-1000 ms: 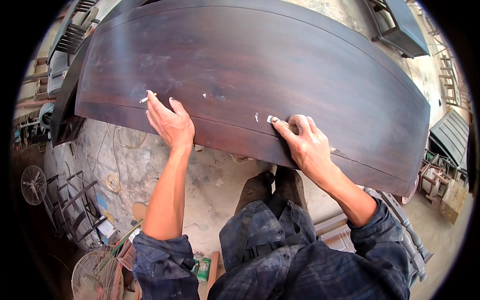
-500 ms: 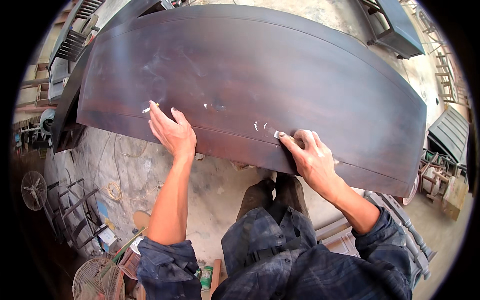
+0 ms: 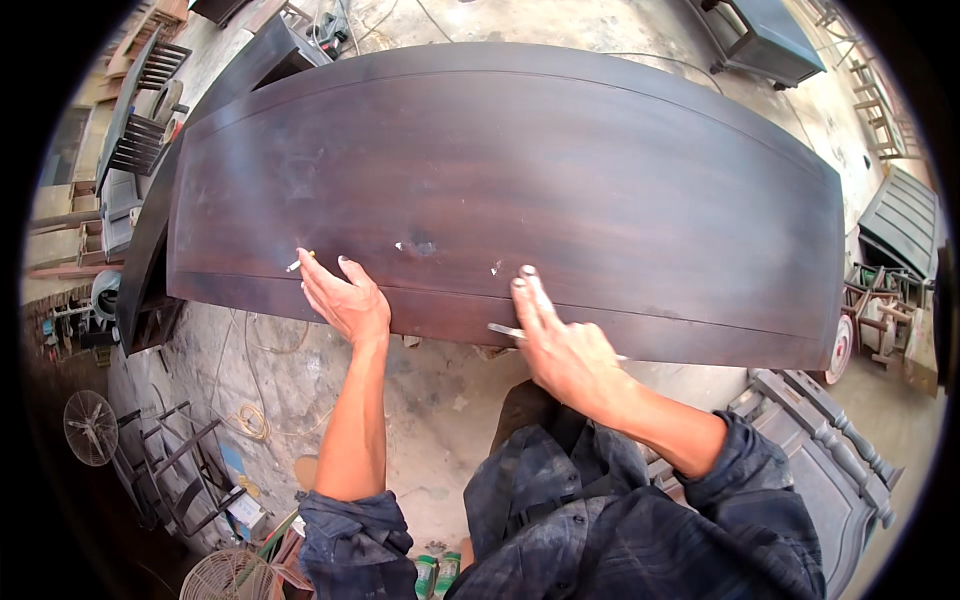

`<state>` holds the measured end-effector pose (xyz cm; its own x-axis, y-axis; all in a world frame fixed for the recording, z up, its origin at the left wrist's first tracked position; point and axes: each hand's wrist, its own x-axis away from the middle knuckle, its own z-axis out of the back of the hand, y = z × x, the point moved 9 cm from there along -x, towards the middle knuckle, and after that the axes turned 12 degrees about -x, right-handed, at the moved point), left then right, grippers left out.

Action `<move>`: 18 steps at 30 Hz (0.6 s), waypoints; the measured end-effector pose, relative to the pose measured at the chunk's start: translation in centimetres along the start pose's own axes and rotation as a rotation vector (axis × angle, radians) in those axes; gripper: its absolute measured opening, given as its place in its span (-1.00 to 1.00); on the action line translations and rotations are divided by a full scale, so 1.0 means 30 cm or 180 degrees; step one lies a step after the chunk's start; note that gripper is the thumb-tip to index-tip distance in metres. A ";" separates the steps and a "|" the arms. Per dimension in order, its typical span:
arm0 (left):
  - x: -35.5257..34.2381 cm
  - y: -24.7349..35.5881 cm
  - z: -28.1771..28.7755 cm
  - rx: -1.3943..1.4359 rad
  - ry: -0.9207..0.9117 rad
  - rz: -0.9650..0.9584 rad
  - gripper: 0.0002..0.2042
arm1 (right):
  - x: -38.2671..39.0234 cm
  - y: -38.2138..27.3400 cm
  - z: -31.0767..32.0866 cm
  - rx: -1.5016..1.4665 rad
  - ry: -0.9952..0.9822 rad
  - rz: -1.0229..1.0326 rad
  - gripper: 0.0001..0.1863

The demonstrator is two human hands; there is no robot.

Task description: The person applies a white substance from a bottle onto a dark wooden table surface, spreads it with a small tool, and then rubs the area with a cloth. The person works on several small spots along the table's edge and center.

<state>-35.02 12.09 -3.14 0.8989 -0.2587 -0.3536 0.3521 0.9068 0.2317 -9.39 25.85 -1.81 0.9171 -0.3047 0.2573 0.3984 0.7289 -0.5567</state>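
A dark brown wooden panel (image 3: 640, 180) with a curved far edge lies before me, marked by small white patches (image 3: 496, 268). My left hand (image 3: 345, 305) rests on its near left part, a lit cigarette (image 3: 293, 265) held between the fingers, with smoke rising. My right hand (image 3: 560, 350) has two fingertips pressed on the surface beside a white patch while gripping a thin tool (image 3: 502, 330), apparently a putty knife, crosswise beneath them; its far end is partly hidden.
Dark furniture pieces (image 3: 760, 45) stand beyond the panel and at both sides. A standing fan (image 3: 90, 428), metal frames (image 3: 185, 465) and coiled cord (image 3: 250, 420) are at lower left. Grey carved wooden parts (image 3: 820, 440) lie at lower right.
My right hand has turned, extending two fingers onto the patch, and the blade has shifted down and left under them. The panel sits lower in view; my left hand remains on it.
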 end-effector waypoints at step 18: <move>0.003 0.005 -0.002 0.0085 0.0367 -0.0084 -0.37 | 0.210 0.203 0.087 -0.0048 0.0118 -0.0386 -0.29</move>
<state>-34.90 12.24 -3.19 0.8538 -0.2409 -0.4615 0.3835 0.8906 0.2445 -1.23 29.97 -1.53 0.8620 -0.4127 0.2943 0.5064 0.6762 -0.5351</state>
